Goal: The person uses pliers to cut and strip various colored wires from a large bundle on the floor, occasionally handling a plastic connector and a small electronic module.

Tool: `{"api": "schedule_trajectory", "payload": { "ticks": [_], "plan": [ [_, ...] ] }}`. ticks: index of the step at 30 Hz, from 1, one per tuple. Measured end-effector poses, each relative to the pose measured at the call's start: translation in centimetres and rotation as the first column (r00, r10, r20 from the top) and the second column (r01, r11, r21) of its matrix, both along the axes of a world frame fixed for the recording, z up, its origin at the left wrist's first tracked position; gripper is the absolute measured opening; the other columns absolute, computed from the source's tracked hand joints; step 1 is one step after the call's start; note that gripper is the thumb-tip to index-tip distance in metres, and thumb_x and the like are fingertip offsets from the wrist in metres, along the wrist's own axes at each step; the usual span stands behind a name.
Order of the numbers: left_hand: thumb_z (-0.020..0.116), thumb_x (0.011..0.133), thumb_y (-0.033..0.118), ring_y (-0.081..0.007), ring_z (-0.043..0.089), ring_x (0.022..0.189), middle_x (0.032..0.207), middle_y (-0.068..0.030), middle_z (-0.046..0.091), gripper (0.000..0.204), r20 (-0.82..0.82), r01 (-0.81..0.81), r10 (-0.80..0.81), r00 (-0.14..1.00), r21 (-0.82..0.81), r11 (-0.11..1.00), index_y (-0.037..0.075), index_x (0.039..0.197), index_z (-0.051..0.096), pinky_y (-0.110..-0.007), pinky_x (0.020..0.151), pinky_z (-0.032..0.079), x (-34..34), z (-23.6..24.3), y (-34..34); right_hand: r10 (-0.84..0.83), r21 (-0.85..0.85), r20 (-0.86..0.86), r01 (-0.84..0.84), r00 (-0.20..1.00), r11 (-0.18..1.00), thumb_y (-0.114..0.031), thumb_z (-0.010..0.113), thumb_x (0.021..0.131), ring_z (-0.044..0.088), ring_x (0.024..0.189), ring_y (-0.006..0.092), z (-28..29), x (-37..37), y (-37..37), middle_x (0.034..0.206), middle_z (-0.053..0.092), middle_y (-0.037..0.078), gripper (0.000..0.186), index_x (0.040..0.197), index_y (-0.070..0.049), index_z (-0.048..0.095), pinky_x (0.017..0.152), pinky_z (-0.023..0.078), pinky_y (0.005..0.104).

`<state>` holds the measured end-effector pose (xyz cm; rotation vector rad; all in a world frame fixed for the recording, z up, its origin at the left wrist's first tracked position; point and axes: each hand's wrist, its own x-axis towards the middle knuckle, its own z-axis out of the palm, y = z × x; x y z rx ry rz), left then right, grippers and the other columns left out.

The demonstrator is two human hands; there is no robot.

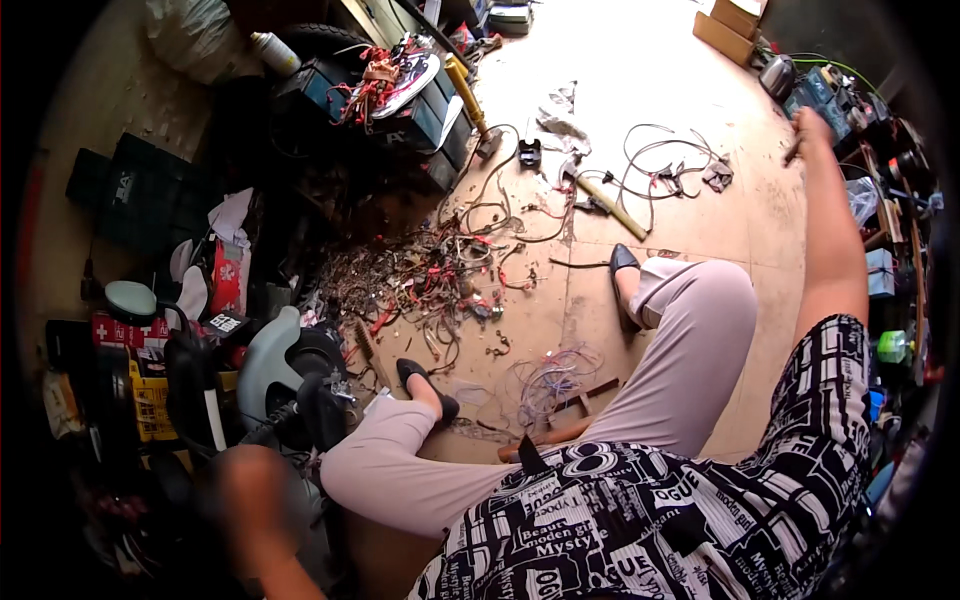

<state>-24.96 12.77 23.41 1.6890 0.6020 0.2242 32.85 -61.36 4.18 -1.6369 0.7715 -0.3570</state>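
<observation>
My right hand (814,128) is stretched out far to the right, its fingers closed around a small dark thing (792,154) that I cannot make out. Just beyond it lie a blue-grey case (822,98) and a metal kettle-like vessel (777,76). Low on the left, my left hand (257,500) is blurred, so its fingers do not show clearly. It is near the grey and black vehicle parts (270,365). Between my feet and the stacked batteries spreads a heap of cable scraps and connectors (440,285).
A yellow-handled hammer (612,207) and looped black cable (650,150) lie ahead on the floor. Clear thin wire (550,385) is tangled near my legs. Dark batteries (430,110) carry a shoe (410,85). A crowded shelf (905,215) lines the right side; cardboard boxes (725,38) stand behind.
</observation>
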Motion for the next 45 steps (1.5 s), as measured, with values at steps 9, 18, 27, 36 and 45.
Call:
{"api": "schedule_trajectory", "payload": {
  "ticks": [9,18,27,36,45],
  "plan": [
    [0.047,0.097,0.024,-0.0070,0.026,0.049,0.053,0.0031,0.031,0.045,0.203,0.017,0.017,0.979,-0.162,0.987,0.012,0.057,0.032,-0.027,0.053,0.027,8.8,-2.2,-3.1,0.262,-0.129,-0.004,-0.260,0.965,0.957,-0.020,0.058,0.080,0.057,0.057,0.0165,-4.0,-1.4,10.9,0.065,0.061,0.005,0.016,0.081,-0.005,0.064,0.054,0.044,0.0280],
    [0.047,0.098,0.028,-0.0043,0.035,0.049,0.054,0.0036,0.042,0.037,0.112,0.208,-0.203,0.973,-0.033,0.978,-0.001,0.082,0.064,-0.021,0.049,0.027,16.1,-2.6,-11.6,0.023,-0.332,-0.212,-0.094,0.977,0.939,-0.032,0.062,0.073,0.063,0.075,0.0278,-6.7,-5.0,12.5,0.081,0.068,0.012,0.034,0.087,0.000,0.069,0.073,0.048,0.0358],
    [0.046,0.099,0.028,-0.0042,0.036,0.050,0.055,0.0023,0.044,0.039,0.191,0.488,-0.465,0.864,-0.092,0.868,-0.002,0.082,0.064,-0.019,0.051,0.027,19.6,-1.1,-17.4,0.991,-0.076,-0.128,-0.996,0.048,0.039,-0.015,0.061,0.078,0.062,0.093,0.0179,0.8,-18.7,29.5,0.095,0.067,0.013,0.030,0.104,0.001,0.065,0.086,0.047,0.0273],
    [0.045,0.099,0.029,-0.0046,0.039,0.050,0.056,0.0004,0.049,0.039,0.289,0.446,-0.409,0.865,-0.073,0.892,-0.001,0.083,0.064,-0.019,0.050,0.028,18.9,1.8,-17.1,0.969,-0.071,0.239,-0.997,-0.056,-0.040,-0.003,0.058,0.083,0.051,0.082,0.0098,-0.4,-29.7,42.5,0.100,0.059,0.003,0.056,0.136,-0.017,0.046,0.078,0.043,0.0243],
    [0.047,0.095,0.022,-0.0027,0.042,0.049,0.061,-0.0012,0.056,0.034,0.279,0.406,-0.431,0.858,0.145,0.902,-0.001,0.078,0.065,-0.017,0.043,0.026,15.6,3.2,-15.5,0.717,0.718,0.431,-0.690,0.548,0.095,-0.006,0.053,0.086,0.038,0.054,0.0050,-2.7,-27.6,42.2,0.100,0.066,0.005,0.062,0.143,-0.011,0.029,0.049,0.035,0.0207]
  ]
}}
